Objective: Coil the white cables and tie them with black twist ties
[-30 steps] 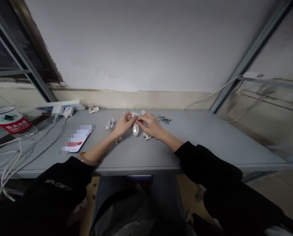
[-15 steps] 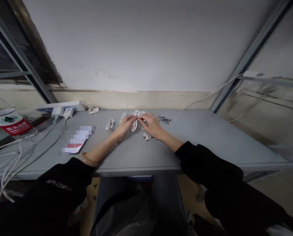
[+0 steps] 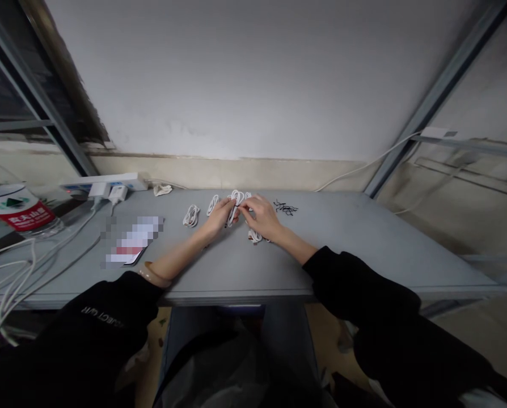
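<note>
My left hand (image 3: pixel 223 215) is closed around a coiled white cable (image 3: pixel 236 198), its loops standing up past the fingers. From the other side my right hand (image 3: pixel 260 216) pinches at the middle of the same coil, where a thin dark bit shows, seemingly a black twist tie; the fingers mostly cover it. Beyond my left wrist lies a bundled white cable (image 3: pixel 191 216), and a second white coil (image 3: pixel 212 204) is close to that hand. Under my right hand sits another cable bundle (image 3: pixel 254 236), partly hidden. A small heap of black twist ties (image 3: pixel 286 208) is right of my right hand.
On the grey table (image 3: pixel 355 243) a phone (image 3: pixel 136 243) with a blurred screen lies at the left. Behind it is a power strip (image 3: pixel 130 181) with plugged-in chargers. A red and white cup (image 3: pixel 21 209) and trailing white cables (image 3: pixel 19 277) occupy the far left. A wall rises behind.
Both hands stay at the coil with only small finger movements. My left hand has shifted slightly, and the coil shows a little more between the hands.
</note>
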### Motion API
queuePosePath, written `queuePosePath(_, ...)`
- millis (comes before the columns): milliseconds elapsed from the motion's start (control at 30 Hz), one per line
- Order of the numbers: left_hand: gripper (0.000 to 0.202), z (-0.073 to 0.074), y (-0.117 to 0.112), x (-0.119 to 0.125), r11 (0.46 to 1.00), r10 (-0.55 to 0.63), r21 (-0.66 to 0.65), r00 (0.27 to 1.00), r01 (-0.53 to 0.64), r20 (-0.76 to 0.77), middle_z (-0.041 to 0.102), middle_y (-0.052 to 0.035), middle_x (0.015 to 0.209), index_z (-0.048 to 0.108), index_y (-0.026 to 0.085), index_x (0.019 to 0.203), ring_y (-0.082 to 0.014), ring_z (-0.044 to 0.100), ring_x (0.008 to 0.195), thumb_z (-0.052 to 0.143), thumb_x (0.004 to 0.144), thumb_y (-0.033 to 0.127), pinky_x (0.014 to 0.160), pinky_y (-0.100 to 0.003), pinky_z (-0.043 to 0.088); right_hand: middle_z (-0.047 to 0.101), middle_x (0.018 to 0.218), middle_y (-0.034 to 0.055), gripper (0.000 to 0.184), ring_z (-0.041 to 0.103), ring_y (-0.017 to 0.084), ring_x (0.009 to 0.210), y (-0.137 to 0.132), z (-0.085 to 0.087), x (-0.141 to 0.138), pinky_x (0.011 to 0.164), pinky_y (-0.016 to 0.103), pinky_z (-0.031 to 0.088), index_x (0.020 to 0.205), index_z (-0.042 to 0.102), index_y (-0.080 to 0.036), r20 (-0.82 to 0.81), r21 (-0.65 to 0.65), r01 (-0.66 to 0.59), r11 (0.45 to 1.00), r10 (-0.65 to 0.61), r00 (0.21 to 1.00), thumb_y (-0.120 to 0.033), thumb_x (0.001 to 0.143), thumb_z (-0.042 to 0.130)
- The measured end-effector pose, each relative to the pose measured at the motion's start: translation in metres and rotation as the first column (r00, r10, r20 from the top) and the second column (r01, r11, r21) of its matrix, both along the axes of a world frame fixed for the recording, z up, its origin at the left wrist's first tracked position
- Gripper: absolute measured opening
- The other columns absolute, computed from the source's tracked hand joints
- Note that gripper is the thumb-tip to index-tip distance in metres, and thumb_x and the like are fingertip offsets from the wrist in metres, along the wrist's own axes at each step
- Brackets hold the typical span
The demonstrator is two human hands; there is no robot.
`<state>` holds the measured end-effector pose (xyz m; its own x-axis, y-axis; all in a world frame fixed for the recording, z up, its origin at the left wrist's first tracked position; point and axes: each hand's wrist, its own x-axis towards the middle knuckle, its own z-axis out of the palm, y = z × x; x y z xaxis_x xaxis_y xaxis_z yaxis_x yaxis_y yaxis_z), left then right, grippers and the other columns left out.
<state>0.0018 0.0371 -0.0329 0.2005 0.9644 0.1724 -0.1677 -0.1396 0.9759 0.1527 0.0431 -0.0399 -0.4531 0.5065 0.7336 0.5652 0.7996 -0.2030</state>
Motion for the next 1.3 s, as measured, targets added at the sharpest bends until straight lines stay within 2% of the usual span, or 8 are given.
queuePosePath(200,0.028,0.006,-0.003,-0.003,0.999,0.034,-0.042,0.997,-0.031,0.076,0.034,0.0070,0.050,0.048,0.016,0.066,-0.0042,0.029,0.041,0.056,0.089,0.030,0.041,-0.018,0.020,0.063,0.079,0.0041,0.021,0.055,0.021,0.084,0.001,0.002,0.001,0.081,0.036,0.043,0.079,0.057,-0.022,0.000,0.001,0.042,0.999,-0.042,0.999,-0.024,0.096,0.047)
queuePosePath(367,0.033,0.011,-0.008,-0.003,0.998,0.024,-0.056,0.995,-0.019,0.101,0.033,0.0083,0.052,0.046,0.017,0.069,-0.0033,0.027,0.041,0.063,0.086,0.040,0.040,-0.017,0.017,0.062,0.078,0.0052,0.021,0.055,0.021,0.084,0.004,0.006,0.005,0.081,0.035,0.042,0.076,0.057,-0.021,-0.008,-0.001,0.082,0.997,-0.082,0.997,-0.022,0.095,0.048)
queuePosePath(567,0.043,0.017,-0.011,-0.005,0.994,0.061,-0.094,0.991,-0.050,0.116,0.025,0.0112,0.046,0.051,0.016,0.074,-0.0028,0.020,0.038,0.063,0.083,0.057,0.039,-0.018,0.014,0.063,0.077,0.0061,0.018,0.055,0.023,0.084,0.023,0.009,0.026,0.081,0.037,0.041,0.076,0.058,-0.021,-0.110,-0.034,0.263,0.964,-0.265,0.958,-0.024,0.091,0.048)
queuePosePath(667,0.035,0.019,-0.009,-0.007,0.988,0.105,-0.122,0.989,-0.092,0.105,0.023,0.0123,0.043,0.056,0.015,0.077,-0.0028,0.020,0.037,0.062,0.086,0.048,0.038,-0.018,0.016,0.063,0.076,0.0067,0.018,0.054,0.024,0.084,0.036,0.008,0.039,0.081,0.038,0.041,0.075,0.058,-0.021,-0.206,-0.103,0.403,0.909,-0.416,0.886,-0.024,0.089,0.047)
queuePosePath(733,0.028,0.018,-0.008,-0.007,0.989,0.091,-0.124,0.991,-0.079,0.095,0.027,0.0118,0.043,0.051,0.016,0.070,-0.0025,0.024,0.036,0.067,0.084,0.035,0.038,-0.017,0.020,0.063,0.075,0.0068,0.018,0.053,0.024,0.084,0.043,0.007,0.046,0.081,0.038,0.040,0.075,0.059,-0.021,-0.253,-0.164,0.480,0.862,-0.507,0.824,-0.025,0.088,0.047)
queuePosePath(867,0.032,0.012,-0.010,-0.005,0.990,0.042,-0.138,0.999,-0.040,0.009,0.037,0.0086,0.041,0.039,0.020,0.061,-0.0037,0.033,0.034,0.065,0.081,0.018,0.037,-0.018,0.025,0.062,0.074,0.0072,0.019,0.054,0.023,0.082,0.050,0.003,0.055,0.078,0.037,0.039,0.075,0.061,-0.020,-0.262,-0.300,0.574,0.762,-0.644,0.719,-0.026,0.087,0.048)
queuePosePath(1100,0.044,0.017,-0.013,-0.007,0.982,0.103,-0.159,0.994,-0.106,-0.029,0.028,0.0076,0.034,0.030,0.023,0.053,-0.0055,0.031,0.030,0.059,0.086,0.023,0.034,-0.020,0.024,0.068,0.079,0.0087,0.023,0.058,0.025,0.084,0.050,0.004,0.061,0.080,0.037,0.038,0.074,0.064,-0.019,-0.156,-0.469,0.621,0.628,-0.751,0.642,-0.028,0.086,0.047)
queuePosePath(1300,0.036,0.012,-0.012,-0.008,0.984,-0.001,-0.175,0.995,-0.017,-0.097,0.043,0.0029,0.038,0.042,0.020,0.053,-0.0062,0.040,0.031,0.069,0.076,0.021,0.033,-0.020,0.025,0.071,0.087,0.0160,0.026,0.058,0.032,0.103,0.046,0.009,0.063,0.095,0.047,0.034,0.073,0.071,-0.016,0.078,-0.523,0.700,0.487,-0.790,0.608,-0.029,0.082,0.051)
